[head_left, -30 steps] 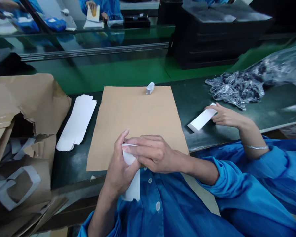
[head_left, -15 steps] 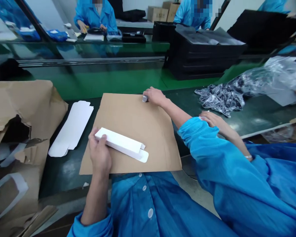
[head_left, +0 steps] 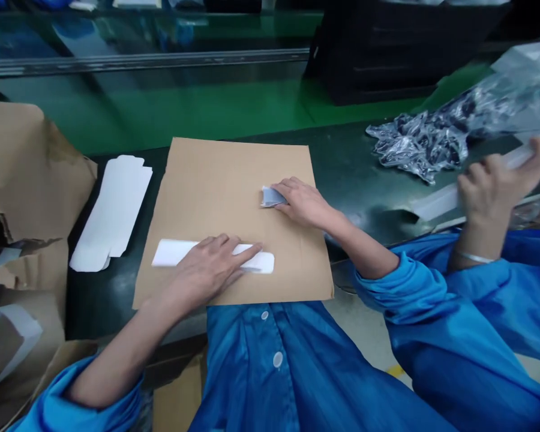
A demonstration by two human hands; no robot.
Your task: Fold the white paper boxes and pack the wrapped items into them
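Note:
My left hand [head_left: 207,268] lies flat, fingers stretched out, on a long white box [head_left: 171,253] that rests on a brown cardboard sheet [head_left: 216,174]. My right hand [head_left: 302,202] is closed on a small grey-white piece [head_left: 269,196], held just above the sheet to the right of the box's open flap end [head_left: 263,262].
A stack of flat white box blanks [head_left: 112,213] lies left of the sheet. Torn brown cartons [head_left: 22,180] stand at the far left. A clear plastic bag of dark parts [head_left: 432,138] lies at the right. A co-worker's hand [head_left: 495,192] holds a white box at the right edge.
My right hand has brought the small piece from the sheet's far edge toward the box. My left hand has laid the box down flat and spread over it.

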